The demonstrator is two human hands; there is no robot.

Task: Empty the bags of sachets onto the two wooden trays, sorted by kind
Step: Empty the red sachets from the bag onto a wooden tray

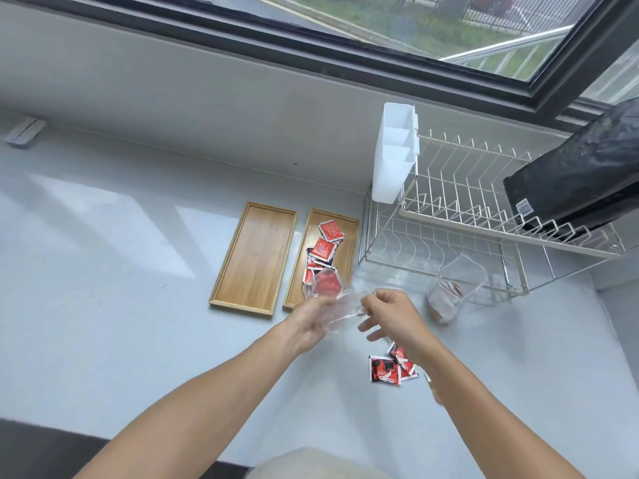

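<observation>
Two wooden trays lie side by side on the counter. The left tray [254,257] is bare. The right tray [349,247] holds several red sachets [325,248]. A clear plastic bag [340,304] hangs over the right tray's near end, and both hands grip it: my left hand [309,321] from below, my right hand [390,314] pinching its right edge. The bag looks nearly empty, with red showing through it. A few red sachets [385,369] lie loose on the counter under my right forearm. A second clear bag [453,293] with brown sachets stands to the right.
A white wire dish rack [460,216] with a white cutlery holder [396,153] stands right of the trays. A black object [581,178] rests on the rack's right side. A window runs along the wall behind. A small white device [24,133] sits far left.
</observation>
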